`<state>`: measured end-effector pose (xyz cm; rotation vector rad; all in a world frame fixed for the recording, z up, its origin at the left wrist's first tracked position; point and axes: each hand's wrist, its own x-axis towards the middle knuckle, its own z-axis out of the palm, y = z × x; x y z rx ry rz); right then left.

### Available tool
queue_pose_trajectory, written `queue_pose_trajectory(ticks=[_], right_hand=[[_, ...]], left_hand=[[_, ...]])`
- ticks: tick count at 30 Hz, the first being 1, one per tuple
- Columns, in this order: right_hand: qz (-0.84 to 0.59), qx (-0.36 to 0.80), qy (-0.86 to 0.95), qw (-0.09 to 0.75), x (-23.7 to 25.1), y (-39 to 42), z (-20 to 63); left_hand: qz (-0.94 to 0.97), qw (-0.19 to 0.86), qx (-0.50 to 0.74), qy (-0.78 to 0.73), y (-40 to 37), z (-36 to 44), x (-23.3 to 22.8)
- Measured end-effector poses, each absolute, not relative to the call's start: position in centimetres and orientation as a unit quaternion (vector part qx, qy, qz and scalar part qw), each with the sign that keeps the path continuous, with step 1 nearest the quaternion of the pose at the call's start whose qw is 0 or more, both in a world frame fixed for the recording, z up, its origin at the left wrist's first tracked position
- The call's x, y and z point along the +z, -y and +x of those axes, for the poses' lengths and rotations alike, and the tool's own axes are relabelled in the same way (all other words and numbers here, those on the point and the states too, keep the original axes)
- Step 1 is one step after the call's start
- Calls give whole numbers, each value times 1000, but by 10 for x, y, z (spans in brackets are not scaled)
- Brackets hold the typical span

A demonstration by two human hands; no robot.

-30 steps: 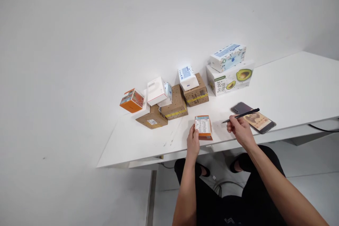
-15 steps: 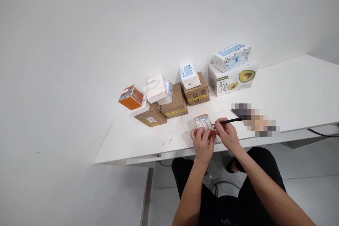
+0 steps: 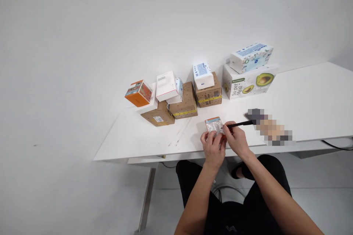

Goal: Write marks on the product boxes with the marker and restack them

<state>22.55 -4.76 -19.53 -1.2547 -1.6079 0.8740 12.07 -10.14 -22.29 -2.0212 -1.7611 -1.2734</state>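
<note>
A small orange box (image 3: pixel 213 122) with a printed white label panel lies on the white table (image 3: pixel 132 137) near its front edge. The fingers of my left hand (image 3: pixel 214 150) curl over the near side of this box and hold it against the table. A slim black pen (image 3: pixel 242 123) is pinched in my right hand (image 3: pixel 237 140), its tip at the right part of the label. My fingers partly cover the box's lower portion. Whether the tip touches the label I cannot tell.
Along the wall stand several brown cartons (image 3: pixel 187 99) with white packs (image 3: pixel 203 75) and boxes on top. An orange box (image 3: pixel 138 93) tops the left stack. A white avocado-printed box (image 3: pixel 249 82) carries another pack (image 3: pixel 251 58). A blurred-out item (image 3: pixel 271 126) lies at right.
The view has shifted slightly, so the stacks sit a little differently in it. Both hands stay at the small box, with the pen tip still over the label's right side.
</note>
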Motion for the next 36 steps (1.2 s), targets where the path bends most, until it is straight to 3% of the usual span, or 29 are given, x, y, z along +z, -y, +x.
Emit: queue_pose_trajectory(ticks=[15, 25, 28, 33, 36], right_hand=[[-502, 376, 649, 431, -194, 46, 227], [-549, 411, 526, 502, -208, 39, 239], [-594, 335, 600, 418, -209, 27, 252], [-641, 226, 725, 110, -214, 17, 260], [-654, 202, 725, 70, -216, 20, 256]], left_hand=[[-672, 76, -438, 592, 101, 122, -224], [-649, 93, -455, 602, 102, 123, -235], [-645, 94, -457, 605, 102, 125, -236], [-641, 92, -454, 613, 102, 126, -237], [-642, 96, -454, 610, 102, 125, -237]])
